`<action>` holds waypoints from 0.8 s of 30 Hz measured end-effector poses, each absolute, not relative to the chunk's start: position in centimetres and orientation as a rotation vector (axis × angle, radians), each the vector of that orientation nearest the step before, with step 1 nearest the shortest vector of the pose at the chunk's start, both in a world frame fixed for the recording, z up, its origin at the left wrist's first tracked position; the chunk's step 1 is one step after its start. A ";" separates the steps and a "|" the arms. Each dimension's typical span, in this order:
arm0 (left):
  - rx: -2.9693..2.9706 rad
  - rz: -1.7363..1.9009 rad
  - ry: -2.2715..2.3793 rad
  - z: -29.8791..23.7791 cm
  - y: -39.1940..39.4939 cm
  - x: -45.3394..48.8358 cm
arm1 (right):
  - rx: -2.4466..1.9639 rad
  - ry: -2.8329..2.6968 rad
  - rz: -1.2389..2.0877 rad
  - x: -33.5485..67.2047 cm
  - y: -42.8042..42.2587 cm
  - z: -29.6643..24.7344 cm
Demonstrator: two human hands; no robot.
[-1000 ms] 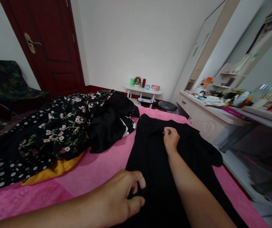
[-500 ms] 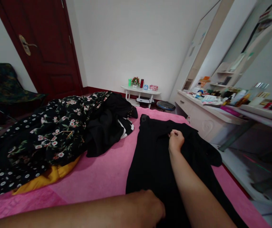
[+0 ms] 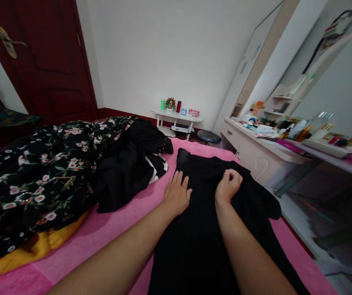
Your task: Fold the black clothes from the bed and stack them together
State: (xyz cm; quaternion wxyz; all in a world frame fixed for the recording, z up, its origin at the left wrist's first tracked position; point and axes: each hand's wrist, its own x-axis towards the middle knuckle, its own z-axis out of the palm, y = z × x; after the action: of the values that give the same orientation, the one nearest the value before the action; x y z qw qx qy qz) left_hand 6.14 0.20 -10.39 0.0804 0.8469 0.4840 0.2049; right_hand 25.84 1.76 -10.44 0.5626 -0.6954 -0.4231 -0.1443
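A long black short-sleeved dress [image 3: 194,241] lies spread out in front of me, its neckline at the far end and one sleeve [image 3: 270,203] reaching out to the right. My left hand [image 3: 177,194] rests flat along its left edge near the shoulder, fingers stretched out, partly over the pink bedcover. Near the neckline, my right hand [image 3: 229,185] is closed, thumb and fingers curled together. A fold of the black cloth runs up to those fingers; the exact spot they pinch is hidden.
A heap of clothes, with a black floral garment [image 3: 74,164] and a yellow one [image 3: 46,243], covers the left of the pink bedcover [image 3: 133,229]. A dressing table [image 3: 252,143] crowded with bottles stands at right. By the far wall are a low white table [image 3: 176,116] and a round stool [image 3: 209,136].
My left hand has moved forward from the near part of the dress and now lies flat by its left shoulder. The right hand stays by the neckline, turned slightly. The view has shifted right.
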 end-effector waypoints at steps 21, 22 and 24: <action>2.632 0.631 1.309 -10.0 -0.1 6.0 | -2.457 -1.579 -0.338 27.1 10.8 -5.9; 2.630 0.630 1.303 -10.0 -0.1 6.0 | -2.462 -1.575 -0.349 27.2 10.9 -6.3; 2.620 0.634 1.294 -10.1 -0.1 6.0 | -2.475 -1.585 -0.353 27.2 11.3 -7.2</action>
State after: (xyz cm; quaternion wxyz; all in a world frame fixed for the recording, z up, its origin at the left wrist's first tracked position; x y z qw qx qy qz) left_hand 5.98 -0.11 -10.06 0.0758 0.8737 0.4316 0.2113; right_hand 27.19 11.27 -7.21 0.0907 -0.8326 -0.5333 -0.1189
